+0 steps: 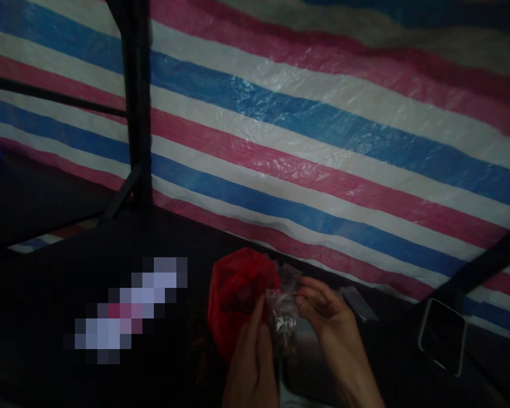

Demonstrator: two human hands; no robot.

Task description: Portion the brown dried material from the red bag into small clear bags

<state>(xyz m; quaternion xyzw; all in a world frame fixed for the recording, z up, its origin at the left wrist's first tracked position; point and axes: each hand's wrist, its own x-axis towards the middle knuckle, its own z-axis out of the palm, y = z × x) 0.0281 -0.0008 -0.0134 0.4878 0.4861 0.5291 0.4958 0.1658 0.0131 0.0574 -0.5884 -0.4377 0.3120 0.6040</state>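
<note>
A small clear zip bag (284, 320) with a red line near its top hangs upright between my hands. It seems to hold something dark, too dim to name. My right hand (329, 317) pinches its upper right edge between thumb and fingers. Along the left edge, my left hand (255, 357) has its fingers close together against the bag, and seems to grip it there. Just behind my left hand stands a red plastic bag (225, 283), its mouth spread wide, with dark contents inside. Beneath my hands lies a flat dark device with a pale edge (308, 362).
A phone (444, 337) lies on the dark table at right. Another clear plastic bag (359, 303) rests behind my right hand. Dark crumbs appear left of the red bag. A pixelated patch (127, 306) covers something at left. A striped sheet (301, 164) hangs behind a dark post (138, 102).
</note>
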